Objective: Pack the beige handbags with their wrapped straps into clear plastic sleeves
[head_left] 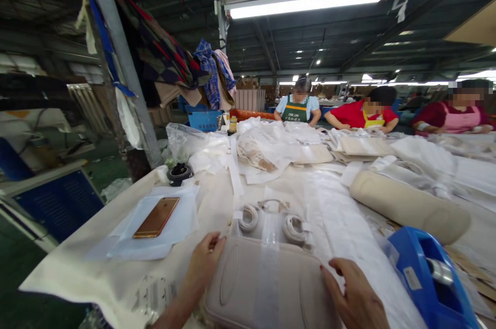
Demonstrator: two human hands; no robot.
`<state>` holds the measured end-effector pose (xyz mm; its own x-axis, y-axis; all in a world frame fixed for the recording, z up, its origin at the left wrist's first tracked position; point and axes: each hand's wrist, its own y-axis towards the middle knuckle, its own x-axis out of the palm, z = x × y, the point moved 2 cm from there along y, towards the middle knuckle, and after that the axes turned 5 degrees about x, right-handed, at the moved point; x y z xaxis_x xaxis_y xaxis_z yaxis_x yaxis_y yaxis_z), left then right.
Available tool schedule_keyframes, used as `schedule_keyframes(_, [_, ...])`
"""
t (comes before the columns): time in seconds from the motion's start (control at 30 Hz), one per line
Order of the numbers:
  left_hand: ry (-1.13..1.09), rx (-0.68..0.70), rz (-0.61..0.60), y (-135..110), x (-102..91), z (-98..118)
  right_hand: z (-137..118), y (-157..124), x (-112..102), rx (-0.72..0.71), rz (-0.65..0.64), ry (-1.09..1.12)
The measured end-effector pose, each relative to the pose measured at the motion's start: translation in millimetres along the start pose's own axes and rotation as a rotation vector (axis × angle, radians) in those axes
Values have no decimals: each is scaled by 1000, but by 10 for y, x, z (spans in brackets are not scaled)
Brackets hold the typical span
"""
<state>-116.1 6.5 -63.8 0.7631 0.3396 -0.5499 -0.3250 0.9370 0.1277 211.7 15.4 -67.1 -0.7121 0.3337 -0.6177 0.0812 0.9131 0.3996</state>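
Observation:
A beige handbag (240, 287) lies flat on the covered table in front of me. A clear plastic strip (267, 267) runs down over its middle. Beyond its top edge lie two rolled, wrapped straps, the left roll (248, 218) and the right roll (295, 229). My left hand (204, 262) is at the bag's upper left edge, fingers loosely bent and apart. At the right edge rests my right hand (351, 287), thumb and fingers spread, close against the bag's side. Neither hand is wrapped round anything.
A gold phone (157, 217) lies on white sheets (182, 225) to the left. A blue tape dispenser (426, 272) stands at the right, near a rolled beige piece (406, 205). Plastic-wrapped goods (271, 148) cover the far side, where several people work.

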Motion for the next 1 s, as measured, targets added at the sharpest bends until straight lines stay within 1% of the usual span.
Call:
schedule_keyframes(0.07, [50,-50,36,235,20,120,-254,235,27,-90,-5,31])
schedule_keyframes(0.13, [87,-97,42,488,114,238,-587,484,185,-153,-111,48])
schedule_keyframes(0.2, [121,-144,35,678,236,331,-932,704,444,-197,-255,-17])
schedule_keyframes(0.23, [134,-164,28,734,293,364,-1089,801,587,-215,-304,-48])
schedule_keyframes(0.3, [151,-191,9,773,381,402,-1351,969,874,-239,-372,-106])
schedule_keyframes(0.4, [171,-202,10,719,439,413,-1612,1153,1235,-243,-425,-204])
schedule_keyframes(0.5, [162,-169,15,673,459,404,-1757,1242,1488,-228,-506,-306])
schedule_keyframes(0.57, [130,-138,-18,691,476,388,-1806,1267,1608,-226,-571,-352])
schedule_keyframes(0.63, [96,-139,-70,739,494,355,-1821,1289,1702,-222,-619,-391])
schedule_keyframes(0.8, [71,-220,-164,844,533,255,-1786,1386,1884,-189,-695,-475])
schedule_keyframes(1.0, [146,-283,-204,820,541,213,-1778,1457,2021,-104,-728,-521])
